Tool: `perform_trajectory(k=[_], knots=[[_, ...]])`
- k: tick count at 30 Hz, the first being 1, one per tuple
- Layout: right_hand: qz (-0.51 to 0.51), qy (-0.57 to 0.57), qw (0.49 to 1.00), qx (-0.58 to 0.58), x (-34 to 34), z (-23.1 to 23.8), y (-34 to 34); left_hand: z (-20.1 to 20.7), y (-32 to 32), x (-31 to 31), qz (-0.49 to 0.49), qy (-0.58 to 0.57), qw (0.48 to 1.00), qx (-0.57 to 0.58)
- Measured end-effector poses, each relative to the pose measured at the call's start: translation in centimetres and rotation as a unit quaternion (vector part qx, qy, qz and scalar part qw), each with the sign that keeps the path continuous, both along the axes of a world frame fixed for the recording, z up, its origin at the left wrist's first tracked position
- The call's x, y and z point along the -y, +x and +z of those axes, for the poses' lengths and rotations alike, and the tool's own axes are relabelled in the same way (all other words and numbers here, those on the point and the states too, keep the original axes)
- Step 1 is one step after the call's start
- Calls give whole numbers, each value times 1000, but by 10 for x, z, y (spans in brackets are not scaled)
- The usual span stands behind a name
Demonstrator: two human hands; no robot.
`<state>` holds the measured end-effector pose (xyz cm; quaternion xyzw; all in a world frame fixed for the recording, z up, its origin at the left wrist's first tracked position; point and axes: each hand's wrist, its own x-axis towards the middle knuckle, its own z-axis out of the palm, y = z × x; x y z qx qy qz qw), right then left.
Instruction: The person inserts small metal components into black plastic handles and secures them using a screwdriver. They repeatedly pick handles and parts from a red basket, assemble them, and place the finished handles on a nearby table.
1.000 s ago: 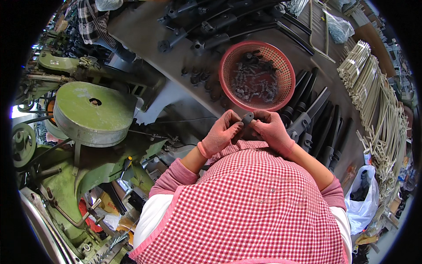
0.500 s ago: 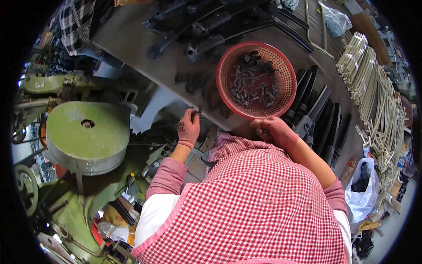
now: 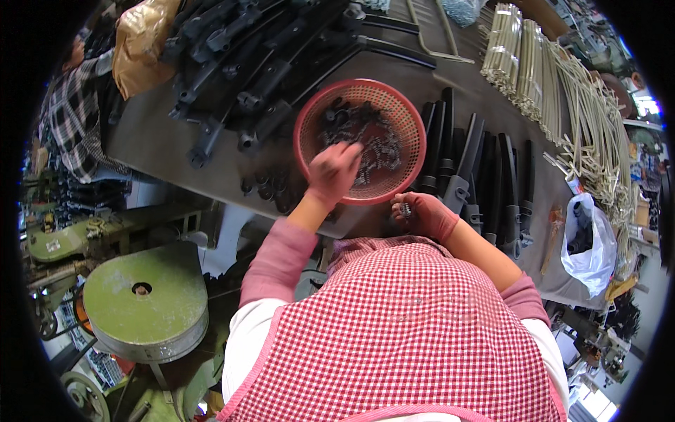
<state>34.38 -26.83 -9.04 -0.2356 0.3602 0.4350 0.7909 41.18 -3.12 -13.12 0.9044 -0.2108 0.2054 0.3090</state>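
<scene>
Our left hand point(image 3: 334, 172) reaches over the near side of the red basket point(image 3: 301, 137), its fingers bunched close together above the loose springs point(image 3: 383, 156) inside. We cannot tell whether those fingertips have hold of anything, since the back of the hand hides most of the grip. Our right hand point(image 3: 430, 216) is just beyond the basket's near rim, to the right, with its fingers curled in and closed around a metal spring point(image 3: 406, 209), whose coils show at the fingers. Whether more lie in that palm we cannot see.

The basket sits on the grey table point(image 3: 151, 137), in front of our checked apron point(image 3: 408, 330). Besides springs, it holds some dark parts point(image 3: 343, 114) toward its far side. Left of it, near the table edge, we have small black parts point(image 3: 267, 184) in a cluster, and farther back a heap of black tubes point(image 3: 271, 77). To the right, long black pieces point(image 3: 467, 155) lie side by side, and beyond them are bundles of pale rods point(image 3: 524, 67) and a white plastic bag point(image 3: 598, 267). A green machine point(image 3: 144, 288) stands at our left.
</scene>
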Motion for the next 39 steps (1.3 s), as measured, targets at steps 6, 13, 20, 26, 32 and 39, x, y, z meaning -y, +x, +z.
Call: perform_trajectory(k=[6,13,20,26,32,39], knots=[[-43,-39,988,140,42,83,-13,-38,116,89,29,358,908,-216],[-92,-75,971,205,75,106,-19,-43,107,57,19,173,950,-258],[-110,-4,963,246,59,104,4,-15,66,23,68,-575,698,-420],[-71,100,969,214,60,98,-5,3,39,26,196,-555,697,-410],[-40,82,961,260,59,95,-21,20,25,36,163,-609,630,-454],[-54,24,962,268,53,117,-28,48,12,55,129,-603,667,-417]])
